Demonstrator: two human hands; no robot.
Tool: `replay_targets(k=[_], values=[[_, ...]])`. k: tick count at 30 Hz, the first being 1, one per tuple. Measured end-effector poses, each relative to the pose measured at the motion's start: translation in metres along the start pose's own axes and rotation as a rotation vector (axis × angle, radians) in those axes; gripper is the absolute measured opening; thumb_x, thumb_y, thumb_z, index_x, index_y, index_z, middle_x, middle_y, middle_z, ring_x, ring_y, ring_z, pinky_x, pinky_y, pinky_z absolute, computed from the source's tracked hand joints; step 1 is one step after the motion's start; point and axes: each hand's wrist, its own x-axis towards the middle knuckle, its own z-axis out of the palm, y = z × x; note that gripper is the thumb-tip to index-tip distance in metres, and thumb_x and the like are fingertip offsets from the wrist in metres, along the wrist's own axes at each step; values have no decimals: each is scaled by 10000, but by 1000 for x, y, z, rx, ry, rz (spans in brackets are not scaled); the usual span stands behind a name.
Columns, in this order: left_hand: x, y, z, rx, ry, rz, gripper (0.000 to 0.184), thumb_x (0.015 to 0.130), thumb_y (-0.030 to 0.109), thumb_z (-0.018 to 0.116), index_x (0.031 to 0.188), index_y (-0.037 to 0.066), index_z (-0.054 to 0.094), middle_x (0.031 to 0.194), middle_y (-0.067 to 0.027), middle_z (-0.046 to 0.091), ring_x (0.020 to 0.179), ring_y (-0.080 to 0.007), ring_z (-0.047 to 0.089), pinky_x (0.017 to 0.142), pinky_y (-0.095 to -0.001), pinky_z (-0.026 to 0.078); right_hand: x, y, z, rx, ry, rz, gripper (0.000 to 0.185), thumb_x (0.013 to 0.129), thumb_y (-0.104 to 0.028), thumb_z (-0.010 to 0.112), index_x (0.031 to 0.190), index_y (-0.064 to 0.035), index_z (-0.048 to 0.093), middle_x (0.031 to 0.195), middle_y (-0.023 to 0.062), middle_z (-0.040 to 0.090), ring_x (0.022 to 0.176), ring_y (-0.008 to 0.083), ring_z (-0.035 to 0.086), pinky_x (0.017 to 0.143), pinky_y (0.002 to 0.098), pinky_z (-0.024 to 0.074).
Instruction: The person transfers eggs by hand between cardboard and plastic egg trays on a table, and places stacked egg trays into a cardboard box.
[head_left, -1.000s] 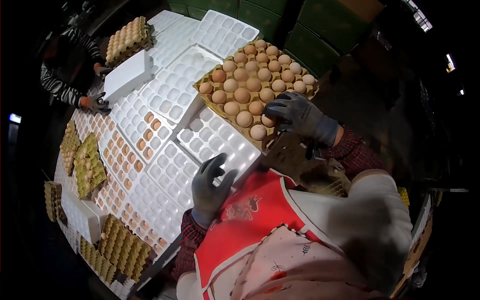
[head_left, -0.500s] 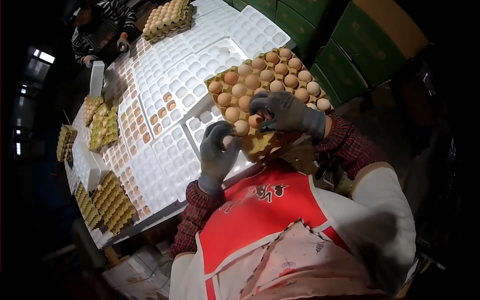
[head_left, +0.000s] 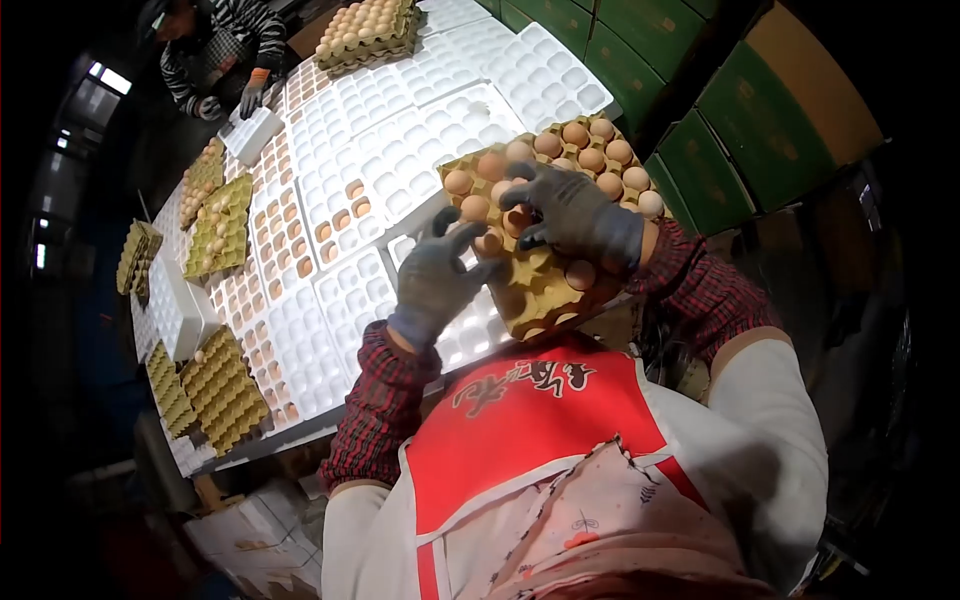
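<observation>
Both forearms, in plaid sleeve covers (head_left: pixel 378 405), bend inward toward a yellowish pulp egg tray (head_left: pixel 535 280) in front of the red apron (head_left: pixel 535 430). The left hand (head_left: pixel 437 278), in a grey glove, angles up from the lower left over a white foam tray (head_left: pixel 475 328), thumb and fingers spread apart toward a light brown egg (head_left: pixel 488 242) at the near left part of the pulp tray; whether they touch it cannot be told. The right hand (head_left: pixel 580 212), gloved alike, comes in from the right, wrist nearly level and back of the hand upward, its fingers bent around a darker brown egg (head_left: pixel 517 220) in the same tray; whether they grip it cannot be told.
</observation>
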Motion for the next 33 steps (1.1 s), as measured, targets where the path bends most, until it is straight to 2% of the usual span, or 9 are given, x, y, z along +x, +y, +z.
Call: replay_targets(k=[2, 4, 5, 8, 14, 18, 23, 25, 33], values=[[10, 12, 27, 625, 18, -6, 421, 774, 231, 808, 1167, 115, 708, 1356, -182, 569, 1089, -357, 644, 832, -394, 587, 20, -30, 16, -655, -240, 150, 311, 816, -204, 746, 1095, -80, 689, 1285, 130, 568, 1113, 328, 627, 785, 444, 569], [28, 6, 57, 783, 22, -175, 312, 792, 247, 749, 1082, 134, 723, 1332, -154, 586, 1057, -326, 649, 716, -431, 594, 29, -14, 45, -633, -196, 226, 436, 721, -224, 788, 1100, -113, 604, 1384, 184, 511, 1115, 373, 581, 837, 489, 528], [31, 10, 57, 803, 3, -199, 266, 813, 240, 720, 1057, 135, 729, 1297, -140, 606, 1035, -314, 658, 669, -443, 586, 31, -22, 39, -739, -233, 203, 221, 916, -161, 611, 1117, -117, 693, 1349, 126, 543, 1097, 323, 620, 756, 441, 575], [46, 8, 41, 746, -296, -284, 230, 848, 267, 687, 1006, 112, 747, 1166, -111, 667, 977, -299, 683, 592, -449, 570, 29, -16, 21, -491, -206, 136, 392, 740, -193, 794, 1096, -123, 646, 1334, 138, 551, 1076, 366, 617, 853, 486, 536], [14, -57, 1, -315, 68, 16, 519, 833, 423, 758, 1168, 29, 711, 1052, -149, 692, 928, -255, 687, 777, -390, 558, 21, -19, 22, -239, -8, 80, 400, 714, -119, 784, 1093, -72, 664, 1225, 175, 581, 1043, 395, 606, 874, 469, 501], [-60, -123, -21, -1194, 40, -514, 530, 959, 437, 664, 1301, 33, 644, 915, -31, 666, 735, -87, 623, 605, -247, 551, 21, -42, 2, 155, 10, 270, 376, 768, -70, 722, 1126, 11, 643, 1136, 120, 613, 1055, 275, 609, 885, 363, 494], [-155, -319, -35, -161, 578, -499, 480, 854, 374, 808, 1147, 6, 712, 1009, -91, 698, 862, -199, 657, 790, -340, 535, 22, -64, 45, 640, 246, 431, 427, 744, -93, 796, 1132, 13, 652, 1219, 108, 647, 1134, 191, 608, 909, 324, 508], [-163, -347, -78, 132, 527, -665, 493, 818, 355, 818, 1192, 58, 698, 1210, -138, 640, 1075, -331, 622, 935, -435, 514, 56, -121, 86, 622, 104, 312, 393, 716, -124, 841, 1051, 11, 686, 1252, 136, 650, 1227, 237, 587, 993, 379, 480], [-170, -442, -133, 410, 249, -617, 398, 912, 343, 686, 1278, 187, 684, 1362, -112, 606, 1194, -335, 607, 992, -456, 516, 239, -199, 322, 165, -182, 165, 390, 771, -287, 796, 1082, -88, 668, 1227, 179, 575, 1125, 372, 621, 915, 452, 539]])
